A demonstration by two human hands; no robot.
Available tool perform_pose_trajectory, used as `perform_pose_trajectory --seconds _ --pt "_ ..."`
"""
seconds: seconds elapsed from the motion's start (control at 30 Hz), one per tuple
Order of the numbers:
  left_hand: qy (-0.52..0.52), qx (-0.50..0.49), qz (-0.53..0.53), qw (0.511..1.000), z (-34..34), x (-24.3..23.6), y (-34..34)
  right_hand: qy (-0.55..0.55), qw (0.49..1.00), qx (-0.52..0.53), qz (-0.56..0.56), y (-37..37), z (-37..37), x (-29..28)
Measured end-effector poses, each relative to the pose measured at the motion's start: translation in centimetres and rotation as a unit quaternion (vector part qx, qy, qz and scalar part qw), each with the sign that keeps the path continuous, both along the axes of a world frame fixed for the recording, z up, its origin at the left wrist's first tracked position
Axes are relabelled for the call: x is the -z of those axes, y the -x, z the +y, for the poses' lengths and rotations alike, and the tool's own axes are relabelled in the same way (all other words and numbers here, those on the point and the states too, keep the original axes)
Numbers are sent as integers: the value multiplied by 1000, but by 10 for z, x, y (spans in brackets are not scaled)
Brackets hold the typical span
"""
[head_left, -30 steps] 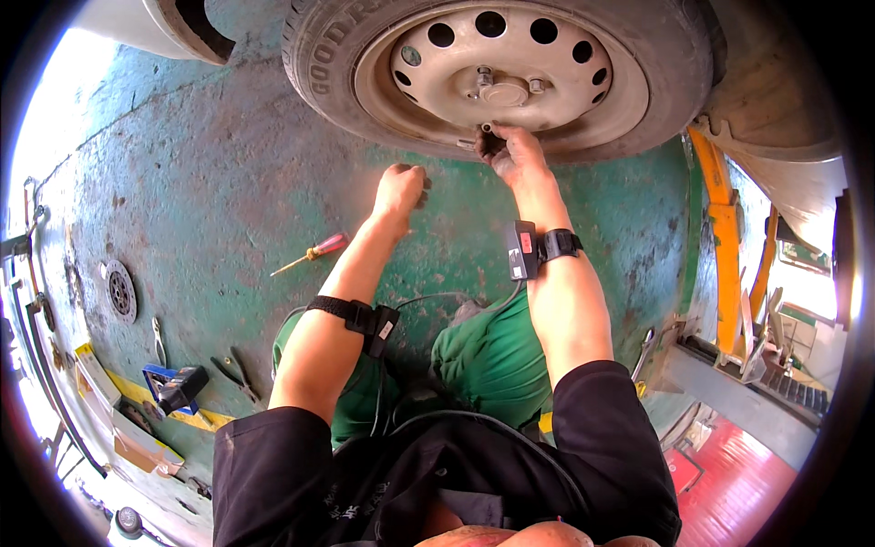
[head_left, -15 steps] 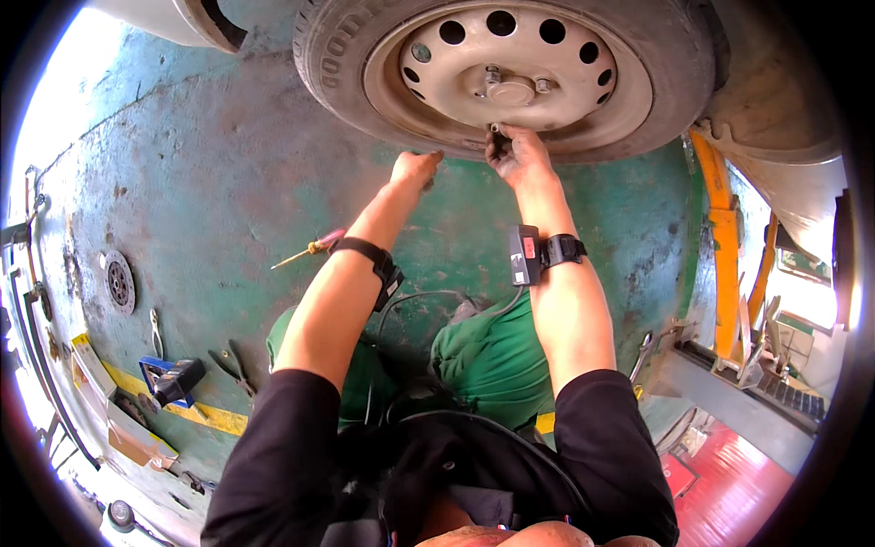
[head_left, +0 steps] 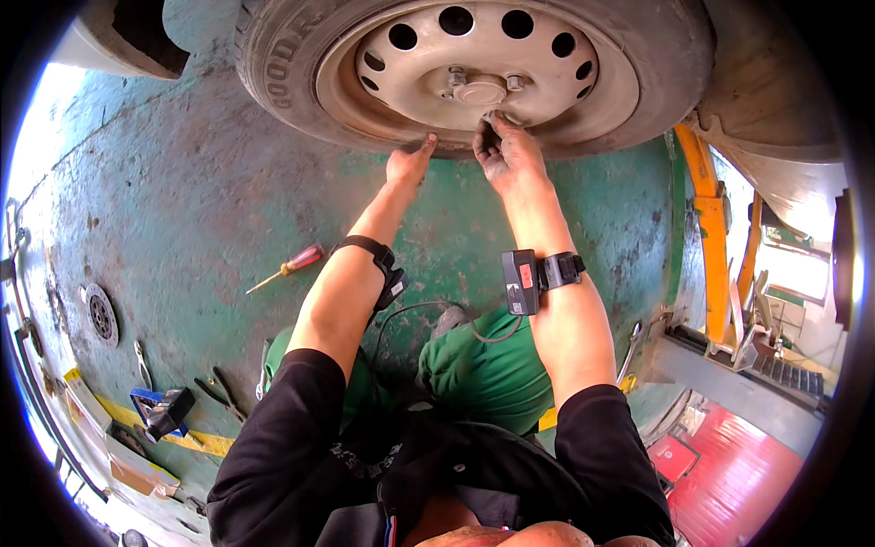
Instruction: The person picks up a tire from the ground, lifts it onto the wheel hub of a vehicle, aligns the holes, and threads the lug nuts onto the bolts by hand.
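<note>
Above me is a steel car wheel [head_left: 415,73] with its dusty tyre [head_left: 661,73]. My right hand [head_left: 506,150] is closed in a pinch on a small metal piece [head_left: 493,118] at the lower part of the rim, below the hub and its nuts; the fingers partly hide the piece. My left hand [head_left: 407,164] is at the tyre's lower edge, left of the right hand, with one digit pointing up at the rubber. Its other fingers are mostly hidden, and I cannot tell if it grips. A screwdriver [head_left: 296,262] lies on the floor left of my left forearm.
A perforated metal disc [head_left: 103,314], pliers [head_left: 215,394], a blue box [head_left: 146,401] and cardboard lie on the green floor [head_left: 210,210] at left. A spanner [head_left: 631,351], yellow metal posts [head_left: 713,246], a steel beam and a red panel [head_left: 729,456] are at right.
My left hand has risen to the tyre's lower edge, one digit now pointing up. My right hand stays pinched at the rim. The view has shifted slightly, placing the wheel further left.
</note>
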State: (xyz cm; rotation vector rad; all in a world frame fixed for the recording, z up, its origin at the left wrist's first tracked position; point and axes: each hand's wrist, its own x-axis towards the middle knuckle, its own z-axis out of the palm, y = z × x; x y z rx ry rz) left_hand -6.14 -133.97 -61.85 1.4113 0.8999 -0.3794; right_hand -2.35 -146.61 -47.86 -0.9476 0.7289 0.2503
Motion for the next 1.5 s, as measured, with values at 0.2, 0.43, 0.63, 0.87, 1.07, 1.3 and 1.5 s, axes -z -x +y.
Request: perform_pose_trajectory --seconds 0.2,0.43,0.63,0.87,1.07,1.3,1.5 --pt "36 24 -5 999 -10 19 -21 -66 995 47 -66 -5 5 -5" --pt "21 1 -53 998 -31 40 -39 -64 992 59 -93 -9 -2 -2" --pt "59 -46 -54 996 -37 21 -39 -45 991 78 -95 -10 -9 -4" --pt "49 -27 -16 998 -31 17 -39 5 999 35 -42 -3 1 -13" --pt "81 -38 -52 995 -33 20 -41 -25 995 43 -81 -7 -10 -8" --pt "49 -46 -37 997 -35 19 -46 -60 990 63 -110 -11 -11 -8" --pt "40 -30 -25 998 -33 24 -48 -47 989 61 -129 -10 0 -6"
